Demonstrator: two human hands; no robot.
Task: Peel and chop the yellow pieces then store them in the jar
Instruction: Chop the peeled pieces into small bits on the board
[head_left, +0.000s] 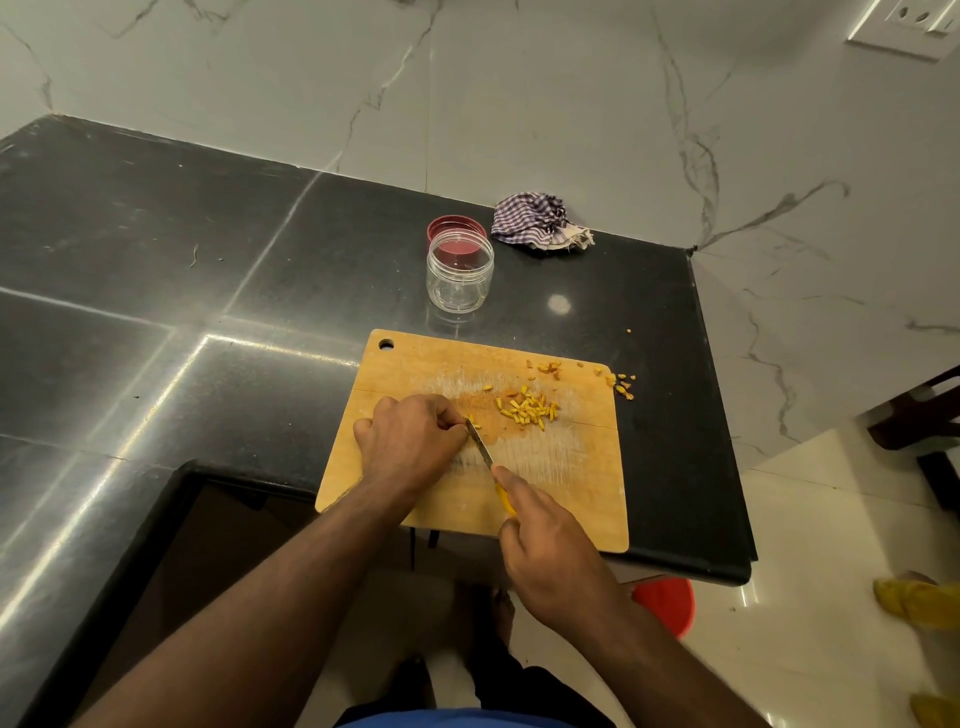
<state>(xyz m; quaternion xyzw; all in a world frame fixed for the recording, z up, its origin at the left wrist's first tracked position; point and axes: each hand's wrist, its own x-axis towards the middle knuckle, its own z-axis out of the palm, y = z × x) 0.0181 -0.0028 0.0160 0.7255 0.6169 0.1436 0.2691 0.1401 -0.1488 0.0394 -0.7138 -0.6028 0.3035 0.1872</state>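
A wooden cutting board (561, 467) lies on the black counter. A small heap of chopped yellow pieces (527, 409) sits near its middle. My left hand (410, 441) is curled on the board, its fingertips pinching a yellow piece that is mostly hidden. My right hand (550, 540) grips a yellow-handled knife (480, 444), whose blade rests against the left fingertips. Peel scraps (550, 368) lie at the board's far edge, and more scraps (623, 385) lie just off its right corner. An empty clear jar (460, 273) stands upright behind the board, apart from it.
A red lid (452, 228) lies behind the jar. A checked cloth (535, 221) is crumpled near the marble wall. The black counter (156, 260) ends just right of the board and drops to a white floor. A red stool (667, 603) stands below the counter's front edge.
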